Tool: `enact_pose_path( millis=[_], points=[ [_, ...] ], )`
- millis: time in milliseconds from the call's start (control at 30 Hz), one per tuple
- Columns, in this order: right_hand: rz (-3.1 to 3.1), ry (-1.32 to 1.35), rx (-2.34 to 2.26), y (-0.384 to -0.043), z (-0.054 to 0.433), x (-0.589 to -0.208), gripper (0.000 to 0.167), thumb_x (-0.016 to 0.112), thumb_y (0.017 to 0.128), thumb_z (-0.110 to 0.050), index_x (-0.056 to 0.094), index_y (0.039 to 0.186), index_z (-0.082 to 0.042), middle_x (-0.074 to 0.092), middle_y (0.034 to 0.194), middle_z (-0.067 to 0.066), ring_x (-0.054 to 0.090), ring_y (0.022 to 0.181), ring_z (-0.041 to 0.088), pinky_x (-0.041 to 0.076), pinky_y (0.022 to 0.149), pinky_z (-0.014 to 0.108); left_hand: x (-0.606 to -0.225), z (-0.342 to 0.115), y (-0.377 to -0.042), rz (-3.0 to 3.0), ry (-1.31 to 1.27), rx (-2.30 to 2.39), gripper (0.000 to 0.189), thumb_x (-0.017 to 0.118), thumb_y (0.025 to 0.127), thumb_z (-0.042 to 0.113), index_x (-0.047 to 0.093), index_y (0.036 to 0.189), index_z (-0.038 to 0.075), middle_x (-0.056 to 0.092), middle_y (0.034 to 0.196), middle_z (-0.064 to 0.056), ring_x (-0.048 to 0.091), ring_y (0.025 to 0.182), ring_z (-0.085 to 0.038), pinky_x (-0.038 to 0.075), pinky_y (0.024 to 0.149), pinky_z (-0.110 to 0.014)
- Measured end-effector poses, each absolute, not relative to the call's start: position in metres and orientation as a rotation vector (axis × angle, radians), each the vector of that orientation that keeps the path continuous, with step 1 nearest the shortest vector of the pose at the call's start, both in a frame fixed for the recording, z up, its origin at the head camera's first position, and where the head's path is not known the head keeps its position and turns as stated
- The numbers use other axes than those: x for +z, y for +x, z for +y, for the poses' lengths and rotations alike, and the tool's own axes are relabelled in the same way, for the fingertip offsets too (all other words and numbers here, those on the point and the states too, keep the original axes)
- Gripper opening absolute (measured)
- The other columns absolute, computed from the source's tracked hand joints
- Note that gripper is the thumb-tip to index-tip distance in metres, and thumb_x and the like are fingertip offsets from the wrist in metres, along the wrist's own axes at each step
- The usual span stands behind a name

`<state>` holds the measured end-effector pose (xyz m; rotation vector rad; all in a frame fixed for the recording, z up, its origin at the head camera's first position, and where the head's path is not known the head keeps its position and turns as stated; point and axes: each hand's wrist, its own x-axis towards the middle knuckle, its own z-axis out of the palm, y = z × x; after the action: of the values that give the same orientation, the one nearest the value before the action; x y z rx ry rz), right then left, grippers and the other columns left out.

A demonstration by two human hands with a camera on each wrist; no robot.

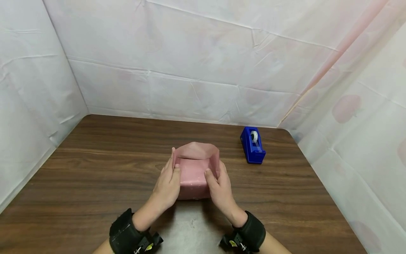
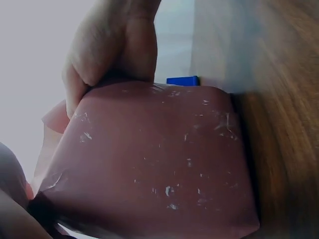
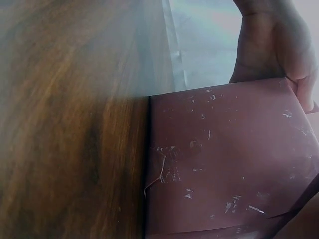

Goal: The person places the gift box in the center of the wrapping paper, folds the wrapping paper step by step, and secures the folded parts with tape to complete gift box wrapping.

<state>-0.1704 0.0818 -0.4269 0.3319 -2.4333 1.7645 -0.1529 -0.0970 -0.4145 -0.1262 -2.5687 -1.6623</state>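
Note:
A box wrapped in shiny pink paper sits on the table between both hands, its paper standing up as a loose rim at the far side and the sides. My left hand grips the left side, thumb over the paper's edge and fingers along the outside. On the opposite side my right hand grips in the same way, its thumb on the near right of the paper. Small pale specks and clear tape mark the near face of the wrapped box in the left wrist view. Fingertips are partly hidden behind the paper.
A blue tape dispenser with a white-cored roll stands at the back right of the brown wood-grain table. Pale patterned sheets hang behind the table and along both sides.

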Motion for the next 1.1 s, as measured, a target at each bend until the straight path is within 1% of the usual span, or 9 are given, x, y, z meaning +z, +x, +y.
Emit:
enact_pose_path(
  millis=[267, 433, 500, 567, 700, 800, 900, 1000, 1100],
  points=[
    [-2.434, 0.331, 1.734, -0.169, 0.079, -0.428, 0.045, 0.053, 0.098, -0.019, 0.043, 0.14, -0.008, 0.049, 0.134, 0.011, 0.048, 0.121, 0.021, 0.038, 0.103, 0.04, -0.408, -0.097, -0.157, -2.471, -0.183, -1.694, 0.054, 0.021, 0.107, 0.03, 0.005, 0.155, 0.011, 0.006, 0.162, -0.001, 0.011, 0.149, -0.025, 0.013, 0.118, -0.053],
    [-2.443, 0.339, 1.71, -0.168, 0.078, -0.427, 0.046, 0.054, 0.097, -0.018, 0.043, 0.14, -0.007, 0.049, 0.134, 0.013, 0.048, 0.121, 0.022, 0.038, 0.104, 0.043, -0.403, -0.098, -0.159, -2.385, -0.178, -1.724, 0.051, 0.021, 0.106, 0.031, 0.009, 0.155, 0.02, 0.01, 0.162, 0.007, 0.014, 0.149, -0.021, 0.015, 0.118, -0.049],
    [-2.44, 0.345, 1.705, -0.168, 0.078, -0.427, 0.046, 0.054, 0.097, -0.017, 0.043, 0.14, -0.006, 0.049, 0.134, 0.014, 0.048, 0.122, 0.023, 0.038, 0.104, 0.044, -0.404, -0.097, -0.159, -2.373, -0.174, -1.728, 0.052, 0.026, 0.106, 0.031, 0.009, 0.155, 0.026, 0.013, 0.161, 0.006, 0.016, 0.148, -0.021, 0.017, 0.117, -0.05],
    [-2.443, 0.352, 1.697, -0.167, 0.078, -0.426, 0.046, 0.053, 0.097, -0.017, 0.043, 0.14, -0.006, 0.049, 0.135, 0.014, 0.047, 0.123, 0.023, 0.037, 0.105, 0.045, -0.408, -0.096, -0.158, -2.378, -0.17, -1.745, 0.058, 0.036, 0.105, 0.031, 0.007, 0.155, 0.028, 0.014, 0.161, 0.002, 0.017, 0.148, -0.022, 0.019, 0.116, -0.052],
    [-2.473, 0.36, 1.685, -0.167, 0.079, -0.428, 0.047, 0.052, 0.098, -0.017, 0.041, 0.142, -0.008, 0.048, 0.137, 0.011, 0.046, 0.127, 0.022, 0.037, 0.106, 0.046, -0.42, -0.093, -0.155, -2.368, -0.095, -1.796, 0.076, 0.057, 0.095, 0.022, 0.012, 0.155, 0.024, 0.02, 0.16, -0.005, 0.022, 0.146, -0.021, 0.025, 0.115, -0.05],
    [-2.495, 0.364, 1.722, -0.167, 0.081, -0.428, 0.047, 0.05, 0.099, -0.016, 0.038, 0.144, -0.01, 0.047, 0.141, 0.008, 0.045, 0.128, 0.019, 0.036, 0.107, 0.044, -0.427, -0.089, -0.153, -2.297, -0.021, -1.839, 0.075, 0.063, 0.088, 0.013, 0.025, 0.152, 0.02, 0.037, 0.152, -0.006, 0.039, 0.136, -0.018, 0.035, 0.109, -0.044],
    [-2.511, 0.356, 1.783, -0.169, 0.083, -0.427, 0.045, 0.046, 0.1, -0.015, 0.039, 0.145, -0.013, 0.049, 0.141, 0.008, 0.047, 0.124, 0.019, 0.037, 0.106, 0.043, -0.429, -0.086, -0.152, -2.219, 0.035, -1.868, 0.066, 0.064, 0.085, 0.01, 0.038, 0.144, 0.02, 0.054, 0.135, -0.004, 0.053, 0.117, -0.016, 0.043, 0.097, -0.038],
    [-2.547, 0.363, 1.815, -0.171, 0.085, -0.422, 0.046, 0.042, 0.101, -0.016, 0.037, 0.147, -0.013, 0.048, 0.143, 0.009, 0.045, 0.126, 0.021, 0.034, 0.107, 0.046, -0.43, -0.085, -0.151, -2.179, 0.077, -1.875, 0.057, 0.065, 0.084, 0.01, 0.045, 0.137, 0.019, 0.061, 0.122, -0.004, 0.057, 0.103, -0.016, 0.046, 0.088, -0.034],
    [-2.622, 0.377, 1.764, -0.173, 0.089, -0.418, 0.047, 0.04, 0.102, -0.018, 0.035, 0.148, -0.012, 0.043, 0.147, 0.009, 0.041, 0.133, 0.022, 0.031, 0.11, 0.048, -0.431, -0.083, -0.151, -2.173, 0.11, -1.877, 0.053, 0.065, 0.085, 0.012, 0.048, 0.134, 0.019, 0.062, 0.118, -0.004, 0.057, 0.099, -0.015, 0.047, 0.086, -0.033]
  ],
)
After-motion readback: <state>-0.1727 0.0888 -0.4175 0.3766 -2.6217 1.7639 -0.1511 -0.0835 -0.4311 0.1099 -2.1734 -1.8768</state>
